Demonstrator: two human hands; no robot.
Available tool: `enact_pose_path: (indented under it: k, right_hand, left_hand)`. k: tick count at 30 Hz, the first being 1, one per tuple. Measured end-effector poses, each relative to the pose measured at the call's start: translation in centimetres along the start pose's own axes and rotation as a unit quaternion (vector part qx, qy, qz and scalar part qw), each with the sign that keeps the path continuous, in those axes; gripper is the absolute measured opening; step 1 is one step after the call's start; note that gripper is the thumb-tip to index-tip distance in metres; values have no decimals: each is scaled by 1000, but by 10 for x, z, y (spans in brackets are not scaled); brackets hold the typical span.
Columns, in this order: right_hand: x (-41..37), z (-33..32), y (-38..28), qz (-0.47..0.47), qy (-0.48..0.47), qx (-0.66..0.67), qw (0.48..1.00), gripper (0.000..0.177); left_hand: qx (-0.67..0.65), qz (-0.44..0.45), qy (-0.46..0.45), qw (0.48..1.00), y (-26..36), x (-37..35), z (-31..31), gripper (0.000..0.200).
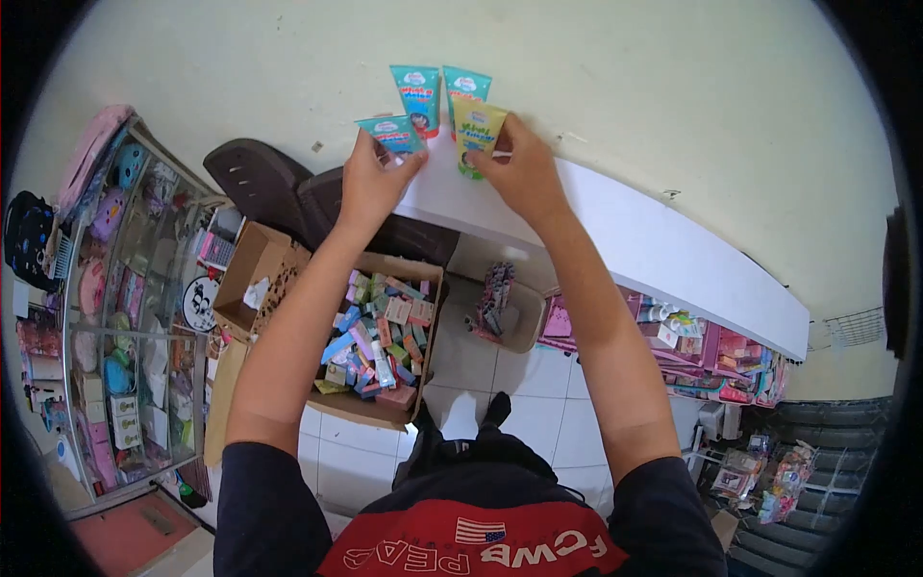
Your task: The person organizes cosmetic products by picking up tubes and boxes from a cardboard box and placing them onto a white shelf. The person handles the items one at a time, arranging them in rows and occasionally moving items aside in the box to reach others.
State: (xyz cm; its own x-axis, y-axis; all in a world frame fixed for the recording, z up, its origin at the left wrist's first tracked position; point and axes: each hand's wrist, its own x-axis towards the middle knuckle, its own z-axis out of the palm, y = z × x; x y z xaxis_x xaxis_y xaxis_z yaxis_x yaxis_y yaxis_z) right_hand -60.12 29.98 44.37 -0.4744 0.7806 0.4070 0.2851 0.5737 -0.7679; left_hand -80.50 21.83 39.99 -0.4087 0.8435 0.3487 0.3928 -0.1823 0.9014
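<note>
My left hand [378,178] is closed on a teal tube [392,133], near the left end of the white shelf [615,202]. In my right hand [522,165] is a yellow-green tube [476,130], pinched at its right side and held upright. Two more teal tubes stand against the wall behind: one [420,94] is between my hands, the other [465,85] is partly hidden by the yellow-green tube. The lower part of the tube in my left hand is covered by my fingers.
Below the shelf is a cardboard box [423,392] full of small coloured boxes, beside a smaller open box [240,279]. A beige bin [525,322] stands on the tiled floor. Dark brown chair parts [255,183] and a glass display case [144,337] are at the left.
</note>
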Motion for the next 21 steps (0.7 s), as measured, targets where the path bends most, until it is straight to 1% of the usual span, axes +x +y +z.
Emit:
enact_pose_path:
  k: [2,3,5,6,8,10,11,13,14,16,17,19,21]
  right_hand:
    - [0,2,5,-3,-12,5,1000,36]
    - [0,0,1,2,-16,26,1000,35]
    - [-1,-4,-3,2,-13,19,1000,34]
    - [-2,-6,-3,6,-15,15,1000,34]
    - [-2,-14,-3,5,-3,9,1000,34]
    - [2,-23,4,6,9,3,1000,34]
    - [5,-27,8,21,14,-14,1000,35]
    - [9,-29,15,35,18,-30,999,36]
    - [10,-29,18,43,22,-27,998,36]
    - [12,-29,20,51,28,-26,998,37]
    - [12,-28,21,54,27,-16,998,38]
    - [10,-29,23,57,26,-6,998,38]
    - [8,-28,24,58,28,17,998,39]
  left_hand:
    - [-25,-26,8,999,5,0,4,55]
    - [-6,-32,24,999,13,-1,6,46]
    - [-16,-13,26,999,-6,3,12,45]
    - [-25,-1,29,999,-6,5,14,44]
    - [-10,-5,21,1000,-6,5,16,43]
    - [31,58,24,998,-5,8,20,46]
    - [30,61,24,997,-5,8,21,46]
    - [78,-18,8,997,11,4,20,41]
    - [78,-16,9,997,9,3,22,41]
    - [159,37,53,985,4,2,26,37]
    - [159,39,52,985,1,3,28,37]
    - [109,17,63,992,1,2,31,35]
    - [128,13,61,990,5,3,31,38]
